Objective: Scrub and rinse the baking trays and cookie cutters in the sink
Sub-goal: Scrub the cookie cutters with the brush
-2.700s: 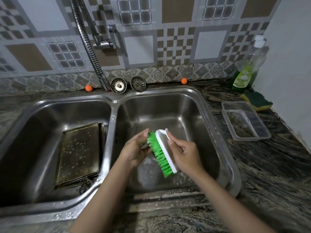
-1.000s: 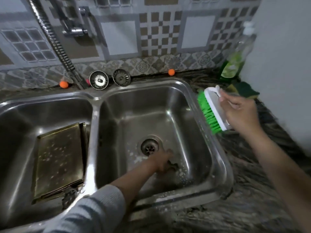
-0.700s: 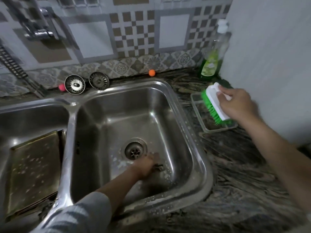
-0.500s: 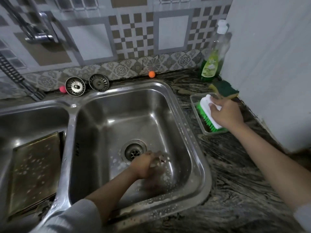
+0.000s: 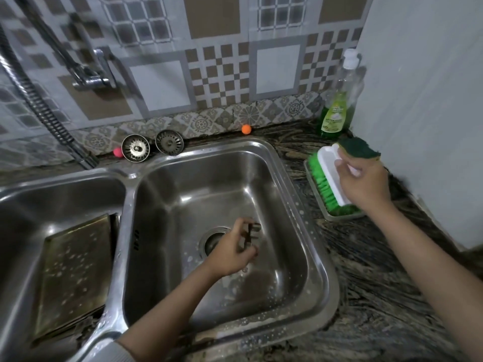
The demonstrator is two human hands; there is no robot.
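Down in the right basin of the steel sink (image 5: pixel 324 280), just beside the drain (image 5: pixel 213 240), the left hand (image 5: pixel 231 253) curls its fingers round a small dark metal cookie cutter (image 5: pixel 249 235) and holds it off the basin floor; its shape is too blurred to make out. Soap flecks dot the basin walls and the front rim. The baking tray (image 5: pixel 74 274) lies tilted in the left basin, a dull brass-coloured rectangle speckled with white suds. On the counter to the right, the right hand (image 5: pixel 364 185) rests on the white back of the green-bristled scrub brush (image 5: pixel 328 178), fingers loosely bent over it; the brush sits bristles-sideways in a clear plastic container (image 5: pixel 330 216), with a green sponge (image 5: pixel 360 150) and a dish soap bottle (image 5: pixel 337 111) behind it. Two sink strainers (image 5: pixel 151 147) stand by the wall

Half a second ago the left hand was low on the basin floor, closing on the cutter; now it is raised with the cutter in its grip. The right hand, which was pressing the brush down into the container, has eased its hold
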